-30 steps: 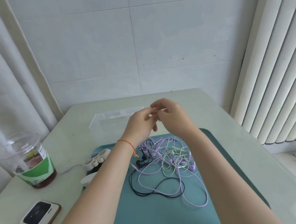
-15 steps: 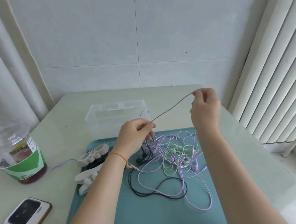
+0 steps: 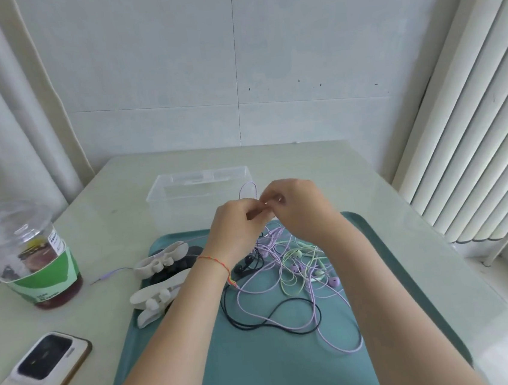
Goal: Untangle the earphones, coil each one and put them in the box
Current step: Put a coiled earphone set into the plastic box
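Closing together again, left hand and right hand meet fingertip to fingertip above the tangle.

Half a second ago the right hand held a purple cable stretched out wide; now a small loop of it stands just above the curled, pinching fingers, though motion blur hides who grips which part. Below them, thin purple, green and black earphones lie knotted on the smooth teal tray. Beyond the fingers, the clear plastic box seems to hold no earphones.
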{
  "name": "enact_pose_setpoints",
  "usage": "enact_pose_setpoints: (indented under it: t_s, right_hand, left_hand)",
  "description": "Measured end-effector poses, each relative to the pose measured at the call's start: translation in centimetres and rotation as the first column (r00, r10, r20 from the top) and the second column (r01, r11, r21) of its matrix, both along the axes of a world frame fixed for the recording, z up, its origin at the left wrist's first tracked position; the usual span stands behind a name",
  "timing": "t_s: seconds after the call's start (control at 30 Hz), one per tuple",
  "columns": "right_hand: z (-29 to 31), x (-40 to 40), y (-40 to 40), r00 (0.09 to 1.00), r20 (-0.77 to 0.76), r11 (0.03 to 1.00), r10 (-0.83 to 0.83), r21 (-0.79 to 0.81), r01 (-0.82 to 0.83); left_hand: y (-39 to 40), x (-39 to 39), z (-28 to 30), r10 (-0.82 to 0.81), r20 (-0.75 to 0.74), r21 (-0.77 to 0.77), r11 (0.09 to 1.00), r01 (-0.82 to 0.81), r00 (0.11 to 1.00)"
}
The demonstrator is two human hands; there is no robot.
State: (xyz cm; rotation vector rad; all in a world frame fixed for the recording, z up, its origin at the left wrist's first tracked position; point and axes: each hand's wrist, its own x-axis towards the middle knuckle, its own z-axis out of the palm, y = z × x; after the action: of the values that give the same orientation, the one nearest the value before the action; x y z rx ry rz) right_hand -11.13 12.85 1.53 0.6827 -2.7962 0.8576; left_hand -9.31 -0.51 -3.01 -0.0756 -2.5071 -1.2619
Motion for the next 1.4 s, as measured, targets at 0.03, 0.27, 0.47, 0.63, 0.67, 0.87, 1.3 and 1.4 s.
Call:
enact_pose_setpoints:
  t_s: [0.03, 0.27, 0.47, 0.63, 0.67, 0.87, 1.3, 1.4]
  right_hand:
    - [0.1, -0.1, 0.3, 1.0, 0.003, 0.999, -0.012, 0.029, 0.012]
    - [1.0, -0.5, 1.2, 0.969, -0.137, 0.926, -0.204, -0.348, 0.146]
    - [1.7, -1.5, 4.8, 0.833, -0.108, 0.782, -0.543, -0.428, 0.453]
    - [1.1, -0.6, 3.0, 0.93, -0.287, 0.962, -0.23, -0.212, 0.173]
    - [1.1, -0.3, 2.4, 0.95, -0.281, 0.981, -0.133, -0.175, 0.086]
    - [-0.2, -0.2, 1.2, 1.0, -0.004, 0.997, -0.023, 0.073, 0.023]
    - [1.9, -0.7, 4.2, 0.919, 0.026, 0.891, -0.392, -0.239, 0.387]
    - [2.5, 0.4, 3.6, 0.983, -0.063, 0.982, -0.174, -0.091, 0.168]
  left_hand:
    - [0.0, 0.0, -0.1, -0.009, 0.007, 0.022, 1.0, 0.008, 1.0]
    - [-0.4, 0.2, -0.3, -0.027, 0.04, 0.136, 0.99, 0.022, 0.999]
    - [-0.5, 0.1, -0.4, 0.002, 0.029, 0.122, 0.992, -0.005, 1.0]
    - [0.2, 0.3, -0.1, -0.023, 0.019, 0.01, 1.0, 0.023, 1.0]
    - [0.2, 0.3, -0.1, -0.031, 0.017, -0.005, 1.0, 0.031, 0.999]
    - [0.1, 0.0, 0.1, -0.027, 0.03, 0.01, 1.0, 0.027, 0.999]
    - [-0.3, 0.2, 0.0, 0.036, -0.018, -0.072, 0.997, -0.037, 0.999]
    - [-0.2, 0.2, 0.2, 0.042, -0.002, -0.115, 0.992, -0.042, 0.999]
